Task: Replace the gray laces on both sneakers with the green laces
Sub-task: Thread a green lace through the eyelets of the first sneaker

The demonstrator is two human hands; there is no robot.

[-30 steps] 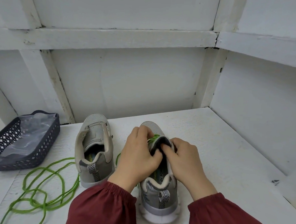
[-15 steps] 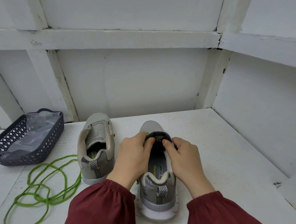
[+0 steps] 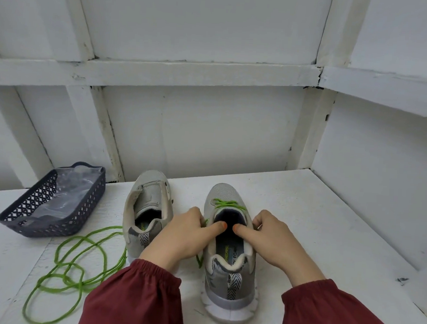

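- Since half a second ago both hands have slid back toward the heel and apart, uncovering green lace crossings that the fingers hid before.
- Head view: the left hand [image 3: 185, 238] grips the near sneaker [image 3: 228, 271] on its left side, thumb hooked into the opening; the right hand [image 3: 272, 239] does the same on the right side, so the thumb tips nearly meet over the insole.
- Just beyond the thumbs, a green lace [image 3: 226, 204] is threaded across the front eyelets; whether the fingers pinch its ends cannot be told.
- Left of the left hand stands the second sneaker [image 3: 148, 208], unlaced.
- Farther left, a loose green lace [image 3: 74, 261] lies coiled on the white table [image 3: 328, 233], near a dark basket [image 3: 53, 201].
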